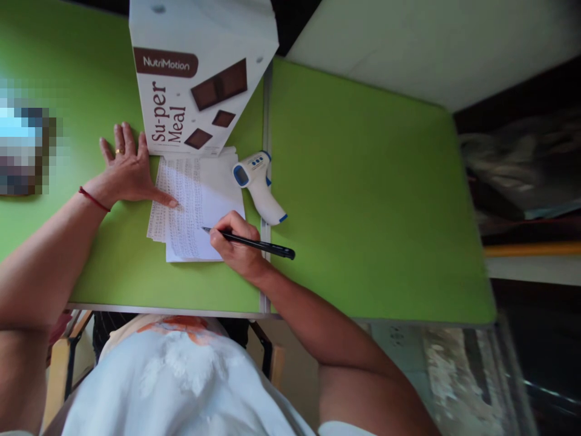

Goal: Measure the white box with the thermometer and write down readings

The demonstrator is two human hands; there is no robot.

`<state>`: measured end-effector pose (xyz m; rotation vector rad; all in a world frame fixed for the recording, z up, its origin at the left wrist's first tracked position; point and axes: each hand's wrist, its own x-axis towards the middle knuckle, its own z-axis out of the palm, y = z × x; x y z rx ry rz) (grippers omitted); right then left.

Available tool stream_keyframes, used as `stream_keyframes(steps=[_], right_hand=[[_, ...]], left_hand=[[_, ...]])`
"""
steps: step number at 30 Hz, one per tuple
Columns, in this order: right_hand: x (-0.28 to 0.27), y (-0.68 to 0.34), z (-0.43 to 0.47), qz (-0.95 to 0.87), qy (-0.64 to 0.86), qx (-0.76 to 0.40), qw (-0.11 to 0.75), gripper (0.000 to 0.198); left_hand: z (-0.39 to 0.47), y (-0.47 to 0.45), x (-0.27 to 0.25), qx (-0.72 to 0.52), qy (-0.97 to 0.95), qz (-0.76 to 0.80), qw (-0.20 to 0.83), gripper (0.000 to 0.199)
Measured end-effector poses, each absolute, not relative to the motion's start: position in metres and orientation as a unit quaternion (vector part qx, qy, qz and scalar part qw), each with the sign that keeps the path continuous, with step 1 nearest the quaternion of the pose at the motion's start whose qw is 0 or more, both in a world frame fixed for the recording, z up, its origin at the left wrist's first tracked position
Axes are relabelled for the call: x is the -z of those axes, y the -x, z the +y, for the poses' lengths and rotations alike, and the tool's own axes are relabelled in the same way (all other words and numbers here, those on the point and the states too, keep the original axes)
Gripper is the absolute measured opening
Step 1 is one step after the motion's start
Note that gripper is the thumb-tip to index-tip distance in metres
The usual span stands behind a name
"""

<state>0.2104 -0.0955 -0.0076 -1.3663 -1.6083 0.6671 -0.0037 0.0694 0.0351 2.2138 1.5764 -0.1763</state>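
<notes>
Sheets of paper [218, 200] lie stacked a little unevenly on the green table, with rows of small handwriting down their left part. My left hand [129, 166] rests flat with fingers spread; its thumb presses on the written sheet while the other fingers lie on the table by the box. A black pen [261, 244] is pinched in my right hand [238, 242], its tip at the paper right of the written rows. Just above that hand lies a white and blue infrared thermometer [261, 184], close to the paper's right edge.
A tall white NutriMotion box [204, 36] stands at the paper's far edge. The green table [372, 200] has a metal seam [267, 115] right of the paper. A pixelated object [22, 148] sits at far left. Chair arms flank my body below the table edge.
</notes>
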Motion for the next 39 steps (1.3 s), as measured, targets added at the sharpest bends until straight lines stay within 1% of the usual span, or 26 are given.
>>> stream_keyframes(steps=[2,5,11,15,20,24,27,32,37,39], right_hand=[[0.0078,-0.2107,-0.0955,-0.650,0.555,-0.273,0.442,0.020],[0.0079,-0.2114,-0.0953,-0.649,0.559,-0.274,0.437,0.021],[0.0057,-0.2135,-0.0941,-0.641,0.555,-0.268,0.458,0.020],[0.0051,-0.2150,-0.0935,-0.637,0.568,-0.261,0.451,0.021],[0.0067,-0.2141,-0.0944,-0.639,0.570,-0.264,0.443,0.022],[0.0067,-0.2134,-0.0947,-0.639,0.572,-0.266,0.441,0.022],[0.0055,-0.2138,-0.0942,-0.642,0.568,-0.267,0.440,0.022],[0.0054,-0.2154,-0.0937,-0.637,0.565,-0.266,0.452,0.021],[0.0081,-0.2159,-0.0945,-0.639,0.564,-0.270,0.449,0.021],[0.0081,-0.2152,-0.0946,-0.641,0.556,-0.271,0.456,0.021]], left_hand=[[0.0695,0.0032,-0.0357,0.068,-0.796,0.566,0.206,0.190],[0.0702,0.0029,-0.0359,0.077,-0.796,0.566,0.202,0.187],[0.0691,0.0028,-0.0374,0.077,-0.800,0.561,0.199,0.183],[0.0705,0.0039,-0.0348,0.087,-0.799,0.562,0.194,0.183],[0.0738,0.0068,-0.0292,0.059,-0.801,0.561,0.202,0.178],[0.0730,0.0067,-0.0295,0.057,-0.798,0.563,0.207,0.183],[0.0717,0.0054,-0.0310,0.049,-0.796,0.566,0.209,0.182],[0.0711,0.0045,-0.0326,0.075,-0.796,0.566,0.201,0.188],[0.0721,0.0051,-0.0320,0.064,-0.796,0.568,0.199,0.178],[0.0716,0.0042,-0.0332,0.071,-0.795,0.569,0.199,0.179]])
